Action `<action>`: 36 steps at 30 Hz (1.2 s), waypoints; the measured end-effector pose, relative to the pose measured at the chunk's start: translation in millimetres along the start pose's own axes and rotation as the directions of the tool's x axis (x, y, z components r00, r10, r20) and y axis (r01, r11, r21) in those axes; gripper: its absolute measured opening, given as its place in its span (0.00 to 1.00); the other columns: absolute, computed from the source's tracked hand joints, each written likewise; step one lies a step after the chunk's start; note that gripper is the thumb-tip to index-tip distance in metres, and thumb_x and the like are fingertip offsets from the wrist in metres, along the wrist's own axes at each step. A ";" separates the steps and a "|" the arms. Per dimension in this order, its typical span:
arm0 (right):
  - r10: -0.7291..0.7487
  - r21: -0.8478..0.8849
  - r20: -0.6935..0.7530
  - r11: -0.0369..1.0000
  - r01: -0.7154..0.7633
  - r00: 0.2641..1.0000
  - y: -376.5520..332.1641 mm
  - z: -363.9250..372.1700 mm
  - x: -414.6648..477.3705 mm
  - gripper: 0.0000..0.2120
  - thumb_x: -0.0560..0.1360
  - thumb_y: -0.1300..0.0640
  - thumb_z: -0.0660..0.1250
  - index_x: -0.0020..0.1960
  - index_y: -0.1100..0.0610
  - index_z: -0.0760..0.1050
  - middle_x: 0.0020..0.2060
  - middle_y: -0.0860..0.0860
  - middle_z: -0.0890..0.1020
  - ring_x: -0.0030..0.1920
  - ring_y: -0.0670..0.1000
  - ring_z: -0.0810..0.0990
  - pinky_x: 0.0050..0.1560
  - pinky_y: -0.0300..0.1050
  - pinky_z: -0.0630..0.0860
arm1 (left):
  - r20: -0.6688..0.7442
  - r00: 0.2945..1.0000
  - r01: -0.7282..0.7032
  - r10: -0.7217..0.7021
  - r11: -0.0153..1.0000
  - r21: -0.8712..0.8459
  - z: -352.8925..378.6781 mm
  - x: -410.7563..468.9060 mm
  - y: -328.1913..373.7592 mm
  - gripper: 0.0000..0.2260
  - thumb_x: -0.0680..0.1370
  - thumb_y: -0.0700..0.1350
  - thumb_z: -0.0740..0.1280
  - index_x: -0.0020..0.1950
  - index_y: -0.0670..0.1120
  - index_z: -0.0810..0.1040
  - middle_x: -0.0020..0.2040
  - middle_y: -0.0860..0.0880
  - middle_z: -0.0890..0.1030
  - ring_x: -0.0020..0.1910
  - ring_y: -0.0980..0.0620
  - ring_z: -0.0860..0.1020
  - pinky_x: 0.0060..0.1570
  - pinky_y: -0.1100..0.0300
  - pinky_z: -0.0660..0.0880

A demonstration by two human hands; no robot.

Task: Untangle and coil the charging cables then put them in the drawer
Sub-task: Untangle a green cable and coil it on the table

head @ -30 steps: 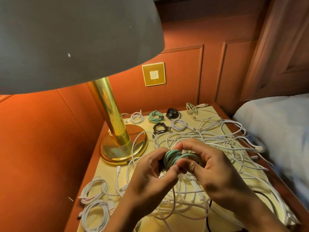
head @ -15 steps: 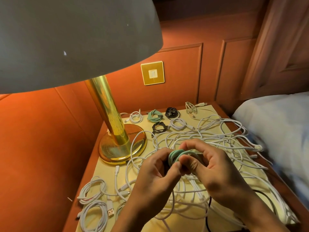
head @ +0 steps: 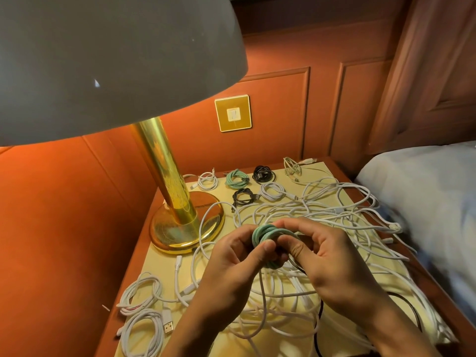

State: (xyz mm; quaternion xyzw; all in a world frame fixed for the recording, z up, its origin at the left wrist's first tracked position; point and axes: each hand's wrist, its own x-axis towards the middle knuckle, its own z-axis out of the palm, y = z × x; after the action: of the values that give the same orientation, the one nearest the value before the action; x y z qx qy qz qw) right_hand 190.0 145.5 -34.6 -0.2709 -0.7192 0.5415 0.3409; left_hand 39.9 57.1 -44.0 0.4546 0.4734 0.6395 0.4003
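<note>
- The green cable (head: 265,234) is wound in a small coil, held above the near middle of the bedside table (head: 159,256).
- My left hand (head: 231,256) pinches the coil's left side.
- My right hand (head: 322,253) grips its right side, thumb on top.
- Loose white cables (head: 342,215) lie tangled under my hands.
- Finished coils (head: 262,173) lie at the far edge, right of the brass lamp (head: 177,215).

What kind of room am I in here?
Most likely a bedroom: a nightstand holds a brass lamp beside a bed, with panelled walls behind.
</note>
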 end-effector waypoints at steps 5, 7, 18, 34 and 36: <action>-0.072 -0.070 -0.039 0.995 0.069 0.997 -0.7 0.8 1.0 0.14 0.71 0.44 0.66 0.56 0.37 0.78 0.52 0.32 0.83 0.55 0.36 0.82 0.52 0.32 0.79 | -0.049 0.997 -0.053 0.063 0.982 0.179 6.2 -1.5 1.7 0.09 0.79 0.43 0.67 0.55 0.41 0.81 0.44 0.49 0.84 0.44 0.53 0.82 0.46 0.60 0.78; -0.090 -0.103 -0.049 0.991 0.085 0.995 -1.9 1.1 0.6 0.14 0.71 0.40 0.66 0.56 0.37 0.78 0.52 0.32 0.82 0.56 0.39 0.81 0.51 0.33 0.79 | -0.080 0.993 -0.066 0.085 0.973 0.220 5.8 -0.6 1.4 0.09 0.79 0.45 0.67 0.56 0.43 0.81 0.47 0.48 0.84 0.47 0.51 0.82 0.47 0.58 0.79; 0.019 0.083 -0.109 0.996 -0.010 0.994 9.1 1.0 0.1 0.13 0.71 0.50 0.71 0.55 0.47 0.83 0.49 0.41 0.87 0.54 0.42 0.85 0.54 0.37 0.80 | -0.087 0.995 0.073 -0.052 0.964 0.257 -0.4 0.3 4.8 0.08 0.78 0.42 0.71 0.57 0.45 0.83 0.49 0.47 0.87 0.47 0.50 0.84 0.44 0.59 0.80; -0.067 -0.229 -0.071 0.972 0.049 0.995 7.1 -5.4 0.2 0.08 0.77 0.59 0.72 0.53 0.49 0.86 0.42 0.42 0.85 0.44 0.41 0.83 0.47 0.37 0.80 | -0.198 0.977 0.116 -0.081 0.979 0.170 -14.9 2.4 10.3 0.10 0.82 0.40 0.65 0.55 0.43 0.86 0.51 0.40 0.86 0.50 0.47 0.83 0.54 0.50 0.79; -0.157 -0.393 -0.054 0.911 0.124 0.986 8.3 -6.1 1.1 0.08 0.75 0.58 0.74 0.53 0.49 0.86 0.45 0.40 0.84 0.50 0.40 0.82 0.50 0.33 0.77 | -0.198 0.972 0.147 -0.130 0.987 0.071 -16.4 2.7 11.2 0.10 0.80 0.42 0.66 0.54 0.41 0.86 0.52 0.32 0.83 0.48 0.43 0.81 0.52 0.47 0.79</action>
State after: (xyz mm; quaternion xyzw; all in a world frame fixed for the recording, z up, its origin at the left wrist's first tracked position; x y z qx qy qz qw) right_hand 194.2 152.2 -41.3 -0.3031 -0.8147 0.3507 0.3484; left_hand 22.5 53.0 -34.9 0.3731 0.5674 0.6303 0.3764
